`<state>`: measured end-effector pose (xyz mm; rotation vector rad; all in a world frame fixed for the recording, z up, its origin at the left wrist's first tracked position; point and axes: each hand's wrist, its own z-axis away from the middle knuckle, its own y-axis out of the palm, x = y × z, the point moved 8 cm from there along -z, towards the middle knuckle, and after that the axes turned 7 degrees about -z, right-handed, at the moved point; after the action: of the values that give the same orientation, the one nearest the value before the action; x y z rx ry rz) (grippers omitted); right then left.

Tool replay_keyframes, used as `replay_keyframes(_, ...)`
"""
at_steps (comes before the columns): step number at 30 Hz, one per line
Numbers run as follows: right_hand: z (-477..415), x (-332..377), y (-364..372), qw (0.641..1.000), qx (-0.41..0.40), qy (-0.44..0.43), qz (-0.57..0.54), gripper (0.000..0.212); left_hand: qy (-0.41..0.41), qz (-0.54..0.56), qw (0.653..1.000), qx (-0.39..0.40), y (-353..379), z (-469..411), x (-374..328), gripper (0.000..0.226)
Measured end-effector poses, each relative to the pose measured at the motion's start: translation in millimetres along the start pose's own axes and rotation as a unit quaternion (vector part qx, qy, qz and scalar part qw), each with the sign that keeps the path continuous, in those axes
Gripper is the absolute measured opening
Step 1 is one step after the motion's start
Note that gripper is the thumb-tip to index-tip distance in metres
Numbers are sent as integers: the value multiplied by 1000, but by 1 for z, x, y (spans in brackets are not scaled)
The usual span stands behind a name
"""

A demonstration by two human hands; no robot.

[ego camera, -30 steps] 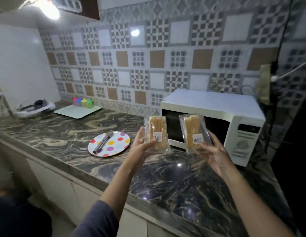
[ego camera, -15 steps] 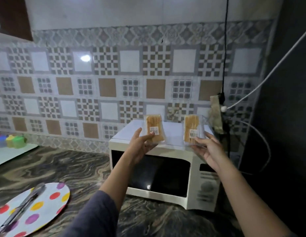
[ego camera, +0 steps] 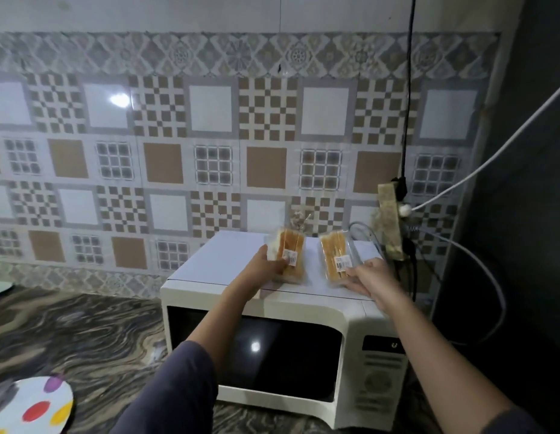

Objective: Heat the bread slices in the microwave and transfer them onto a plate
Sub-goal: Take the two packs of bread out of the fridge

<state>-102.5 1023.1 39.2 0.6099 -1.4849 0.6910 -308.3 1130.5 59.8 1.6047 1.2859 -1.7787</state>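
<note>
Here we reach both arms out over the white microwave [ego camera: 350,311], which stands on the dark marbled tabletop [ego camera: 84,333] against the tiled wall [ego camera: 209,120], its door closed and its window dark. Two clear packets of bread slices are at its flat top, side by side, near each other but apart. Our left hand [ego camera: 264,267] holds the left packet [ego camera: 291,252] with the thumb laid over it beside the white barcode label and the other fingers hidden underneath. The packet is tilted, and we cannot tell whether it rests fully on the top. Our right hand [ego camera: 371,278] grips the near end of the right packet [ego camera: 333,255], its fingers [ego camera: 355,272] curled at the edge just below that packet's own label. This one lies lengthwise, low against the microwave's top. A grey sleeve [ego camera: 178,386] covers our left upper arm. Beside the microwave's back right corner a power strip [ego camera: 389,220] hangs on the wall, with a black cable [ego camera: 408,89] rising from it and a white cable [ego camera: 491,155] running off to the right. In the lower left corner a white plate [ego camera: 37,399] with coloured dots sits on the tabletop, well apart from the microwave and partly out of view.
</note>
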Motion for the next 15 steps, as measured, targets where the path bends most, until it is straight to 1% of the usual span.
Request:
replay_keyframes(2, -1, 5, 0, 998, -20, -21, 59, 10, 1, -73, 997, -35, -9, -9, 0, 43)
replay_keyframes(6, 3, 22, 4, 984, -59, -68, 151, 24, 2, -161, 984, -70, -15, -25, 5, 41)
replay_keyframes(8, 4, 22, 7, 979, -63, -75, 181, 30, 0, -170, 983, -75, -14, -29, 12, 50)
replay_keyframes(10, 5, 17, 11, 976, -59, -74, 198, 21, 9, -168, 983, -79, -13, -29, 17, 55)
replay_keyframes(11, 6, 16, 13, 975, -59, -78, 199, 25, 13, -168, 982, -83, -13, -29, 18, 55)
replay_keyframes(13, 9, 15, 16, 975, -63, -89, 196, 45, 15, -172, 981, -93, -14, -30, 21, 48)
replay_keyframes(14, 10, 16, 17, 974, -60, -98, 194, 47, 16, -175, 979, -98, -15, -30, 21, 42)
replay_keyframes(15, 12, 17, 18, 974, -56, -105, 193, 44, 17, -179, 978, -104, -15, -29, 22, 37)
